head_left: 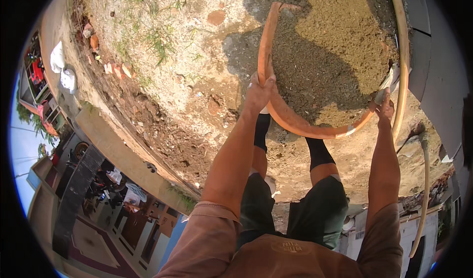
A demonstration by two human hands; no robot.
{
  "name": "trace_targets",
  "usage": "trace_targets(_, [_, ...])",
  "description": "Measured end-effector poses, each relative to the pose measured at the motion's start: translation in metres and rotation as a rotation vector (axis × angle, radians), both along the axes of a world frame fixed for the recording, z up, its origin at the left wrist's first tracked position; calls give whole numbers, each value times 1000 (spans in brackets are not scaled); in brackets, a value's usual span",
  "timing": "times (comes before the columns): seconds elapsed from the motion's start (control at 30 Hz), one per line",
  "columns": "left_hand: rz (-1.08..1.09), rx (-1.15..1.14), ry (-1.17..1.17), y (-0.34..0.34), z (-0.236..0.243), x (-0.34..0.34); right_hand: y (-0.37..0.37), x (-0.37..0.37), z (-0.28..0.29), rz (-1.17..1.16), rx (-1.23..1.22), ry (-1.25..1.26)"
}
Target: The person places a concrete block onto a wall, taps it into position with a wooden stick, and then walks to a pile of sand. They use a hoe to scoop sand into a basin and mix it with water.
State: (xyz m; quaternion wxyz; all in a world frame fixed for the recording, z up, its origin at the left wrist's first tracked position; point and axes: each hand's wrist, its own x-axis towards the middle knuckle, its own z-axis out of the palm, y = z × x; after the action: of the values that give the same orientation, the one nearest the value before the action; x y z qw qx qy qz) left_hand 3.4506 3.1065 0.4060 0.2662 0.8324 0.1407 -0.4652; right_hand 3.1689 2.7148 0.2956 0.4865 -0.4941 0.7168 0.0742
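Note:
A curved orange-brown strip (295,122), wood-like and bent like a hook, spans the space in front of me. My left hand (259,93) is closed round its left side, below the upright end. On the right, my right hand (386,109) is closed at the strip's other end, near a pale grey flat piece (382,95); its fingers are partly hidden. A small white band (351,130) marks the strip near that end. Damp grey-brown sand or mortar (315,76) lies inside the curve, partly in shadow.
A long tan pole (403,46) passes just right of my right hand, and a thinner curved one (424,189) is lower right. Grey sheets (438,76) stand along the right side. Left are grass tufts (160,44), brick pieces (118,71), white sacks (63,66) and a concrete ledge (128,155).

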Motion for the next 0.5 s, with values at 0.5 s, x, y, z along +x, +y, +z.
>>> trace_targets(0.5, [227,-201,95,-43,-55,48,16,39,57,-116,192,-241])
